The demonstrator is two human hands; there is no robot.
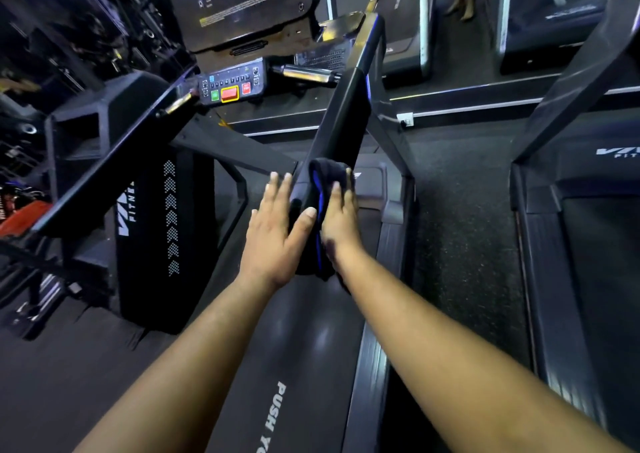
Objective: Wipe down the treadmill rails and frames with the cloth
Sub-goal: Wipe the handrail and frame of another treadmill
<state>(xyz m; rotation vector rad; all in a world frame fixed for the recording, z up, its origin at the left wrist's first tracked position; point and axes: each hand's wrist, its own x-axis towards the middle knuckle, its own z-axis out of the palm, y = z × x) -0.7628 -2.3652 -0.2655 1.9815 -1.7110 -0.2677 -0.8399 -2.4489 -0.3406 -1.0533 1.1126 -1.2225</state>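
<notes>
two hands flank a treadmill rail (341,120) running away toward the console: left hand (277,231) flat, fingers straight; right hand (341,217) presses a dark cloth (320,189) against its near end.

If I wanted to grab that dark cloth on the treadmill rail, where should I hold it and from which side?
Probably grip the cloth at its bunched middle, where it drapes over the sloping rail, coming down from above. It hangs on both sides of the rail, so fingers can wrap round cloth and rail together. Right now the left hand and right hand press it flat from either side.
</notes>
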